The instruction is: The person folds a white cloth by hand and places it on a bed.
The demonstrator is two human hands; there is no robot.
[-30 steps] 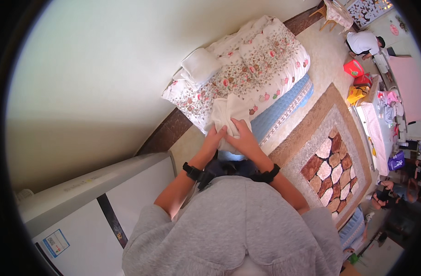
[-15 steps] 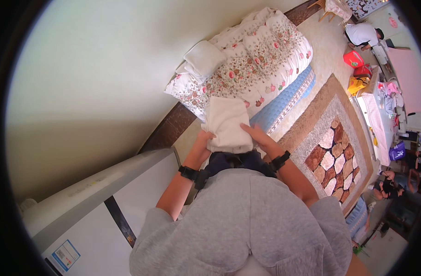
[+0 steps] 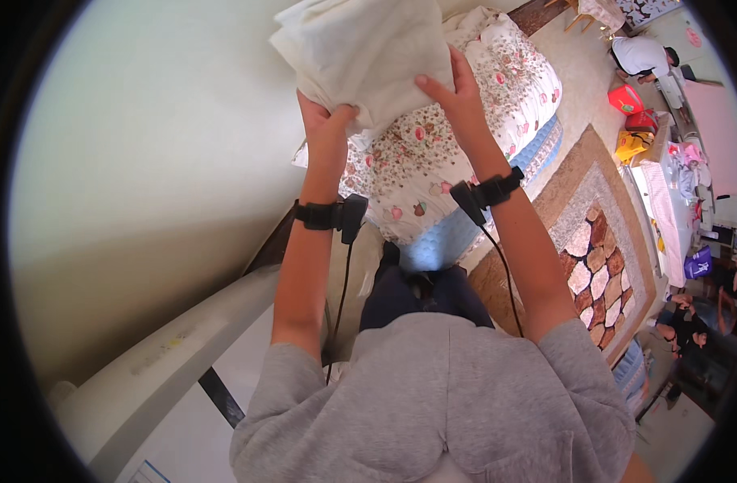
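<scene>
A folded off-white cloth [image 3: 376, 60] is raised at the top of the view, over the far end of the flowered bedding. My left hand [image 3: 326, 121] grips its near left corner, with the thumb on top and the fingers underneath. At the near right edge, my right hand [image 3: 457, 92] pinches it, thumb above and fingers along the side. Beneath and behind lies the padded white bedding [image 3: 433, 145] with a flower and fruit print, partly covered by the cloth and my right arm. Black bands with cables circle both my wrists.
A blue quilted pad [image 3: 433, 245] sits under the bedding by my legs. The wall is at my left, with a white appliance [image 3: 183, 435] near it. A brown patterned rug [image 3: 594, 266] covers the floor at right. Bags, a cluttered table [image 3: 662, 209] and several people are beyond.
Both hands have lifted the folded cloth up and away from my body, out over the bedding. My arms are now stretched forward. The white folded cloth on the bedding is now hidden.
</scene>
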